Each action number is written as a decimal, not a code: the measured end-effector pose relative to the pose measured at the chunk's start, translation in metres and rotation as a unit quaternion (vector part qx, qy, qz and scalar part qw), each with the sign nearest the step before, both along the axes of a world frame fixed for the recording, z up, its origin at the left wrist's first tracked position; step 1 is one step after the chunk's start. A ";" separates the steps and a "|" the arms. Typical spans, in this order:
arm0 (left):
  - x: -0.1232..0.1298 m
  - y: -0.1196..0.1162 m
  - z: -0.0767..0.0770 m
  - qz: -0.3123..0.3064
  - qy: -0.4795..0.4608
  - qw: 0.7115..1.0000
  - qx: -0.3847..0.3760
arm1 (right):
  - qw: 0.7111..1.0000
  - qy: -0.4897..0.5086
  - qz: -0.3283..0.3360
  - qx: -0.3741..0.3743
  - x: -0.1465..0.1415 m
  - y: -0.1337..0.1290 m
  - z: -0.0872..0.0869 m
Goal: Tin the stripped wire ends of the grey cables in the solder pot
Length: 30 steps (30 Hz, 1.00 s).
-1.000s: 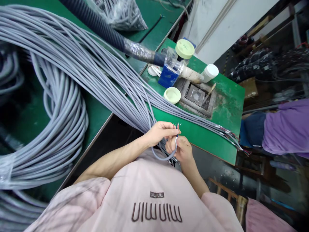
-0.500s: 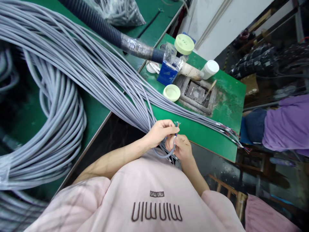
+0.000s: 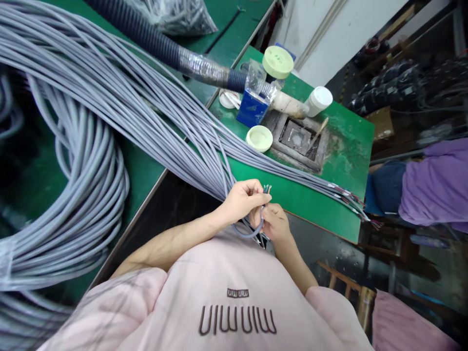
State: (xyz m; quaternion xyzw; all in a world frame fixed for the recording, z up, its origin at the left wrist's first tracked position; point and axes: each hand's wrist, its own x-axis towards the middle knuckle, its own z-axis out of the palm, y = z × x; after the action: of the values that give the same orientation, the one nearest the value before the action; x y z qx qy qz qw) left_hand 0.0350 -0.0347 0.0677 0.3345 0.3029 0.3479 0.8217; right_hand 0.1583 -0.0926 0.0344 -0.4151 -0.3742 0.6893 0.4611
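Note:
Between my hands, close to my chest, is the end of a grey cable (image 3: pixel 252 234) with thin coloured wires (image 3: pixel 268 188) fanning out at its tip. My left hand (image 3: pixel 245 200) pinches these wires between thumb and fingers. Just below, my right hand (image 3: pixel 275 222) is closed round the grey sheath near where the wires come out. The cable bends in a loop under my hands. More cable ends with dark and white tips hang behind it, partly hidden by my fingers. A thick bundle of grey cables (image 3: pixel 175 126) runs past on the left.
A soldering pot (image 3: pixel 298 141) with a wooden-handled stick stands on the green table (image 3: pixel 340 141), beside a pale green lid (image 3: pixel 259 139), a white jar (image 3: pixel 319 101) and a blue box (image 3: pixel 252 107). An extraction hose (image 3: pixel 204 70) reaches over it. Another person in purple (image 3: pixel 435 185) sits at right.
My left fingers have shifted slightly over the wires, and fewer tips show above them. The cable loop has moved a little left; both hands keep their grip.

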 end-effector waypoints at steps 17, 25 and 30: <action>0.001 0.001 -0.002 0.014 0.022 0.999 -0.032 | 0.999 -0.033 0.002 -0.017 0.000 -0.001 0.001; 0.002 0.002 -0.006 0.036 0.012 0.999 -0.039 | 0.999 -0.036 -0.003 -0.007 0.002 0.000 0.001; 0.000 0.003 -0.005 0.027 -0.002 0.998 -0.057 | 0.999 -0.052 -0.001 -0.008 0.003 0.000 0.000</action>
State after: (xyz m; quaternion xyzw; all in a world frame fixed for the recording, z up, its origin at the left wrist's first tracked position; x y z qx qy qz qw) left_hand 0.0353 -0.0320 0.0631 0.2782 0.3297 0.3532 0.8302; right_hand 0.1614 -0.0927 0.0346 -0.4546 -0.3916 0.6692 0.4384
